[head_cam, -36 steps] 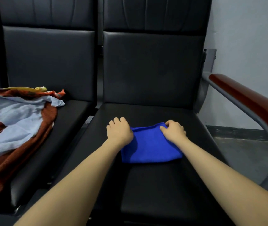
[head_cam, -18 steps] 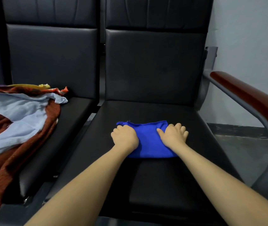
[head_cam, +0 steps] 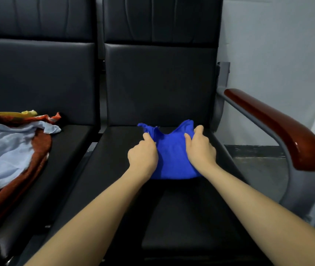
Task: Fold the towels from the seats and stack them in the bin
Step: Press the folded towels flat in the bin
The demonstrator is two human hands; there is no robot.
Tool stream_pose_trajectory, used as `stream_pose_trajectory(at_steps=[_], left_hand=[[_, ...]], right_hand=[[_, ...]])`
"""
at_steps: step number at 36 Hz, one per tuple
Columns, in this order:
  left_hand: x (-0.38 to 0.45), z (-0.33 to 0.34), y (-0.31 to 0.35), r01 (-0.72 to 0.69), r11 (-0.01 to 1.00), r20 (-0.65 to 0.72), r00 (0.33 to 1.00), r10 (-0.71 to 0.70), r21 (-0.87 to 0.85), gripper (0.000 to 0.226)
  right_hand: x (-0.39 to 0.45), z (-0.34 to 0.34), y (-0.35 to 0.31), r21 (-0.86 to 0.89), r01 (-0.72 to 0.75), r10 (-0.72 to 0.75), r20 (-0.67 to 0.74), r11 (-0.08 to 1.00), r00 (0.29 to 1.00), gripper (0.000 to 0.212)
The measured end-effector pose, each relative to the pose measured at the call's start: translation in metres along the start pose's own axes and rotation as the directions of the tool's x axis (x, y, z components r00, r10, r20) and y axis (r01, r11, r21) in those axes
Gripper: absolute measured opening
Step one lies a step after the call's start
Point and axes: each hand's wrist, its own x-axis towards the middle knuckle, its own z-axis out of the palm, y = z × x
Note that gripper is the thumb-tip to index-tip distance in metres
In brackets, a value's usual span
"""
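Nearest us, both forearms run up from the bottom edge toward frame centre. Our left hand (head_cam: 143, 155) pinches the left far edge of the blue towel (head_cam: 172, 156); our right hand (head_cam: 200, 148) has fingers curled round its right far corner. Both grasping cloth, neither released.

The towel sits mid-frame on the right seat (head_cam: 172, 208), near edge flat on the cushion. Change: half a second ago it lay flat as a rectangle with both hands pressing on top; now the two far corners are raised into peaks with a dip between. Reads as us lifting the far edge, either for another fold toward us or to pick the piece up. Cannot tell which yet.

Task-wise: this towel is folded at least once, not stacked. The bin is probably the grey shape at the lower right edge, but we can't confirm.

Further left, the pile of cloths (head_cam: 8, 154) (light blue over rust-red) on the left seat (head_cam: 66, 150) looks unfolded, so more work is queued. Wooden armrest (head_cam: 277, 127) at right.
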Motion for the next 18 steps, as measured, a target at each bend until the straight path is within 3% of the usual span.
stream_pose_trajectory(at_steps=[8, 18], left_hand=[[0.020, -0.015, 0.057, -0.128, 0.988, -0.067, 0.990, 0.122, -0.092, 0.031], [0.031, -0.043, 0.195, -0.368, 0.897, -0.213, 0.923, 0.321, -0.243, 0.035]], right_hand=[[0.021, -0.060, 0.020, -0.146, 0.035, -0.057, -0.148, 0.989, 0.987, 0.028], [0.028, -0.165, 0.086, -0.135, -0.045, -0.016, -0.418, 0.990, 0.908, 0.028]])
